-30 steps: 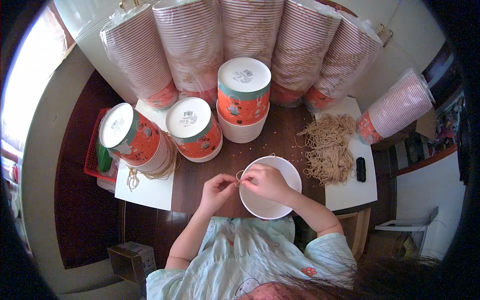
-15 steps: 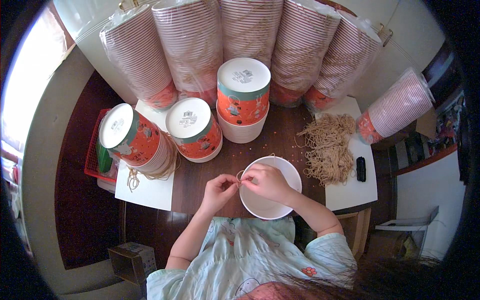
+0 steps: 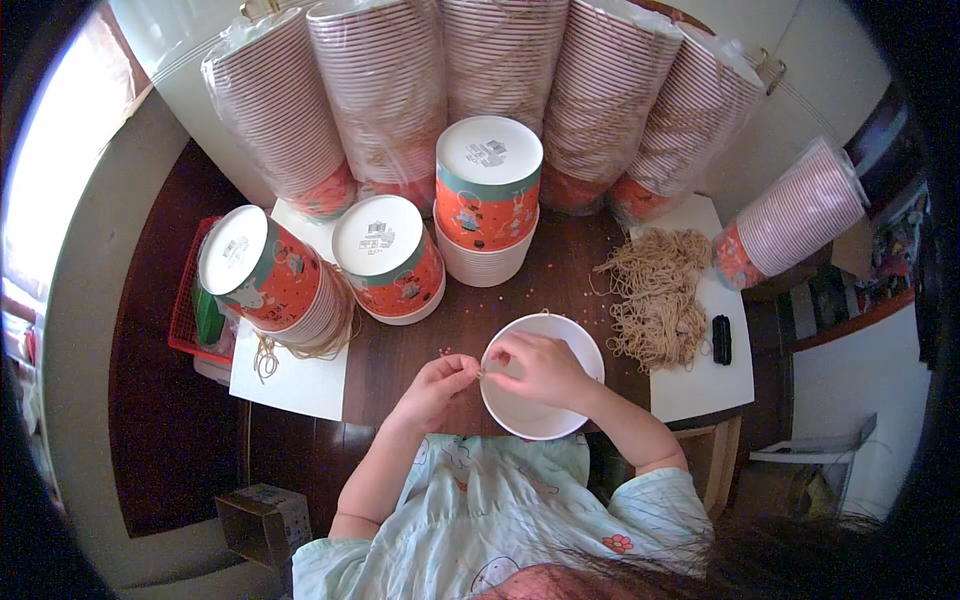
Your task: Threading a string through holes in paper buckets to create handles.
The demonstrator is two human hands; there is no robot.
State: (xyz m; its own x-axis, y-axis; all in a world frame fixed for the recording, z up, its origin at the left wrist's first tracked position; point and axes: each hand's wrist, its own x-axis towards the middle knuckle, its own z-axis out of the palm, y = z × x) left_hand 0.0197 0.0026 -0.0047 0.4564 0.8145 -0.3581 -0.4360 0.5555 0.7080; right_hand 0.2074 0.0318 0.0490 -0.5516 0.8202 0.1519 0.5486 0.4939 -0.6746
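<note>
A white paper bucket stands mouth up on the table in front of me, its inside facing me. At its left rim, my left hand pinches the end of a thin tan cord between thumb and forefinger. My right hand reaches over the bucket's mouth, fingers bent, its thumb tip at the same cord end close to the left fingertips. The bit of cord between the fingers is small and partly hidden. Another bit of cord shows at the bucket's far rim.
Upside-down orange and green buckets stand beyond my hands, some stacked. Tall plastic-wrapped bucket stacks line the back. At right lie a heap of tan cords and a black object. A red basket is at far left.
The small cord loop that stood up between my fingertips is no longer visible. My right forefinger has lifted slightly from the thumb; my left hand has shifted a little.
</note>
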